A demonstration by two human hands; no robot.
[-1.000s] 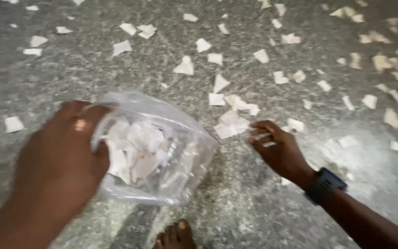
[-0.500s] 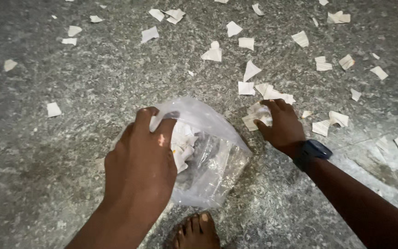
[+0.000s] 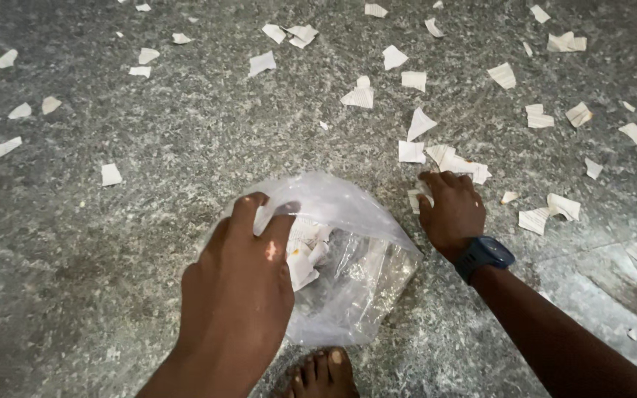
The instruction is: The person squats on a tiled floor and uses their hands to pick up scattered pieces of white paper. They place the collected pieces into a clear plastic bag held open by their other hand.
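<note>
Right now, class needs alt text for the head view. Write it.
A left hand holds open a clear plastic bag of torn paper, while the right hand presses on scraps scattered across a grey stone floor; bare toes show below.

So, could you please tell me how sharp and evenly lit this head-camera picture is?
Head view: mostly sharp, paper scraps and speckled floor crisp; the left hand close to the lens is slightly soft, with a small bright spot on it; the clear bag shows pale glare; light is brighter on the floor at lower right, dimmer toward the upper corners; the right hand throws little shadow.
</note>
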